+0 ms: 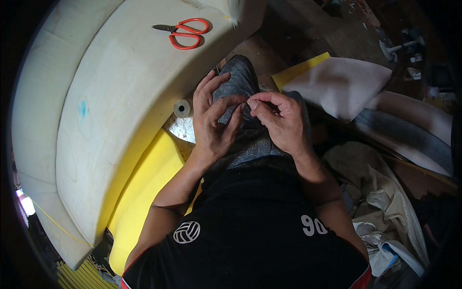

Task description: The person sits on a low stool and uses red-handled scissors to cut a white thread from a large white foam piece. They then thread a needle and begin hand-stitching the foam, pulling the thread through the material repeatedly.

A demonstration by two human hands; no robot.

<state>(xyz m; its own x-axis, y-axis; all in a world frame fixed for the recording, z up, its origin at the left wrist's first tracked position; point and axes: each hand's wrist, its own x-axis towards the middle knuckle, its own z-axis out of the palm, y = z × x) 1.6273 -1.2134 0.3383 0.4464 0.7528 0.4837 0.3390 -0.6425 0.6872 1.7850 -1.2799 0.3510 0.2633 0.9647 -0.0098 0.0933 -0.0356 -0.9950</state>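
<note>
My left hand [214,120] and my right hand [279,120] meet over my lap, above grey patterned trousers [250,144]. The fingertips of both hands pinch together at something very small, too small to identify; it could be a needle or thread. The left fingers are partly spread, the right fingers curl inward. A small pale spool of thread [183,108] lies just left of my left hand, at the edge of a big white foam cushion [120,96].
Orange-handled scissors [185,32] lie on top of the white foam. Yellow foam [149,183] sits beneath it at my left. A grey-white padded piece [339,84] on a yellow sheet lies to the right, with crumpled cloth [380,202] lower right.
</note>
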